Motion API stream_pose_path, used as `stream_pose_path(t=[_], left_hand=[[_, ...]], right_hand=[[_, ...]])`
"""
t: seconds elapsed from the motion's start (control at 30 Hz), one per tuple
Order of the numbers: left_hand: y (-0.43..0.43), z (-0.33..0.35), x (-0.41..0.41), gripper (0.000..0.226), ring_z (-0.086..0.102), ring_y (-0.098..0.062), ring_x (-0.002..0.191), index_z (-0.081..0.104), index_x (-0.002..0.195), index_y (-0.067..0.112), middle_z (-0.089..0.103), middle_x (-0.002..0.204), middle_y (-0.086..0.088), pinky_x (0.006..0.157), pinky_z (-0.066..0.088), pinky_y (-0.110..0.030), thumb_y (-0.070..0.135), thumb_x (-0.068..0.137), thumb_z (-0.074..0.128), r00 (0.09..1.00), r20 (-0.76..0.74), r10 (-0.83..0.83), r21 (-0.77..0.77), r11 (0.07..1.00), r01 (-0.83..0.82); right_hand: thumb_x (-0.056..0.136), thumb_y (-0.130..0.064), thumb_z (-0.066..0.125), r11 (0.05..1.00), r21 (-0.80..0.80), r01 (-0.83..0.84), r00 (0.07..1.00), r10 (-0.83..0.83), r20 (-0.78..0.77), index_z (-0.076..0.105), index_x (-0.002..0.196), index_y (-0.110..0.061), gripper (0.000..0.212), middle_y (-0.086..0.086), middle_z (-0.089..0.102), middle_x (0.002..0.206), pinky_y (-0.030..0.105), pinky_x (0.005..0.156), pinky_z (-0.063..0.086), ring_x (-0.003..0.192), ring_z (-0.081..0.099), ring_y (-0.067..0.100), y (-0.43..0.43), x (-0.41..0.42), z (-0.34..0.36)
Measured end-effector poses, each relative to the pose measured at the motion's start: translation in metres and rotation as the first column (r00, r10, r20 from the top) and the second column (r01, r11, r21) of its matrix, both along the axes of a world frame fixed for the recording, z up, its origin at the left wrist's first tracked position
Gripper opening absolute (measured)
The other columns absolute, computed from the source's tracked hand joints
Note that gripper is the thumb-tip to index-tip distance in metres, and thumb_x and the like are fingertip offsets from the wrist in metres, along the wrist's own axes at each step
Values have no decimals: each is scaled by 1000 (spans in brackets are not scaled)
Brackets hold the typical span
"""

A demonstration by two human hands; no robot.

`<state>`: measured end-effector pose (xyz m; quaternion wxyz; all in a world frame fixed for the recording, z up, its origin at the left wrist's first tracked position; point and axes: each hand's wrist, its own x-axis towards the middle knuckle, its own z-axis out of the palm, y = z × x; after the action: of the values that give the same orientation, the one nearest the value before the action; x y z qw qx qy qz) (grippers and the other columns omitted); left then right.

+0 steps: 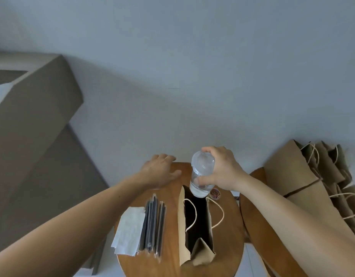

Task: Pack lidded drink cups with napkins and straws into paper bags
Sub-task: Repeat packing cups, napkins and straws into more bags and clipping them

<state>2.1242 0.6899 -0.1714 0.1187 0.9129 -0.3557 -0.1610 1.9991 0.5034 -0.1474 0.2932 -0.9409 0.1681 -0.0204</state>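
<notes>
Boxes (33,108) of brown cardboard fill the far L, stacked vs. a pale wall (192,56). Moving R, we meet a round wooden table (168,266). On its L part lie white napkins (128,230) in a flat pile, w/ a bundle of dark straws (153,224) touching their R edge, both running near-to-far. Beyond them the left hand (160,170) rests palm-down at the table's far rim, fingers loosely extended, holding nothing. At table centre stands a paper bag (196,226): brown, upright, mouth open toward us, twine handles flopped one to each side. Its interior reads dark, so we cannot tell the contents. Over the far end of that mouth is the cup (202,172): clear plastic, domed lid on, tilted w/ lid away & base toward the opening. Whether the base touches the bag's rim we cannot tell. The right hand (224,168) grips it from the R, thumb on the lower wall, fingers curled over the lid end. Just R of the cup's base a small round disc (215,193) w/ reddish marks lies on the table. Further R, a second wooden surface (252,228) carries spare bags (292,166), folded flat, overlapping, handles showing.
</notes>
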Motion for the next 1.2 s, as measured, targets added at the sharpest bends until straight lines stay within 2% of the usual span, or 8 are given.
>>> stream_pose_path(t=[0.17, 0.37, 0.47, 0.7, 0.77, 0.9, 1.07, 1.2], left_hand=[[9, -56, -29, 67, 39, -27, 138, 37, 147, 26, 42, 151, -2, 109, 38, -45, 46, 86, 56, 991, -129, 19, 139, 990, -1], [15, -112, -72, 103, 57, -25, 118, 21, 152, 30, 51, 142, -3, 93, 52, -35, 53, 69, 76, 893, -448, 29, 304, 945, 122], [4, -121, -90, 99, 60, -23, 109, 31, 145, 25, 57, 132, 0, 90, 53, -37, 68, 65, 71, 861, -499, 94, 292, 954, 65], [-8, -121, -108, 92, 58, -18, 110, 38, 137, 27, 60, 127, 4, 93, 51, -30, 62, 63, 79, 694, -718, 43, 140, 987, 83], [-8, -121, -111, 74, 62, -20, 104, 48, 127, 24, 64, 116, 2, 92, 54, -36, 64, 68, 69, 721, -682, 120, 143, 989, -30], [-7, -133, -111, 25, 67, -19, 79, 60, 100, 19, 67, 87, -1, 78, 60, -41, 38, 87, 50, 856, -477, 199, 163, 977, -136], [17, -149, -104, 16, 67, -12, 68, 58, 85, 23, 66, 78, 1, 67, 61, -28, 29, 96, 49, 770, -485, 414, 175, 909, -378], [24, -155, -110, 13, 64, -10, 70, 55, 83, 26, 63, 79, 4, 61, 56, -22, 29, 95, 50, 767, -466, 441, 173, 896, -410]], right_hand=[[54, -54, 84, 999, 31, -22, 1000, 22, -15, 40, 138, -34, 97, -8, 40, 129, 30, 91, 33, 125, 31, 17, -3, -2, -39], [55, -55, 79, 988, -24, -150, 985, 148, -92, 35, 140, -33, 98, -6, 39, 133, 34, 99, 38, 126, 30, 19, 4, -13, -73], [59, -51, 80, 972, -106, -210, 972, 195, -133, 33, 138, -33, 94, -5, 38, 133, 34, 97, 40, 124, 34, 20, 9, -21, -87], [71, -53, 76, 961, -132, -242, 934, 194, -299, 21, 143, -28, 94, 5, 30, 137, 36, 97, 40, 125, 35, 29, 14, -35, -119], [68, -51, 75, 952, -155, -264, 928, 208, -309, 21, 142, -27, 94, 6, 31, 134, 35, 95, 43, 122, 38, 30, 19, -38, -124], [66, -49, 71, 918, -227, -325, 935, 276, -223, 23, 139, -26, 90, 8, 34, 132, 32, 87, 45, 117, 43, 30, 30, -47, -136], [69, -50, 70, 846, -277, -457, 879, 379, -290, 18, 140, -27, 91, 7, 28, 137, 30, 91, 48, 119, 44, 27, 35, -61, -156], [76, -42, 76, 848, -255, -464, 826, 311, -469, 11, 148, -24, 99, 10, 24, 142, 33, 93, 48, 122, 43, 32, 51, -56, -179]])
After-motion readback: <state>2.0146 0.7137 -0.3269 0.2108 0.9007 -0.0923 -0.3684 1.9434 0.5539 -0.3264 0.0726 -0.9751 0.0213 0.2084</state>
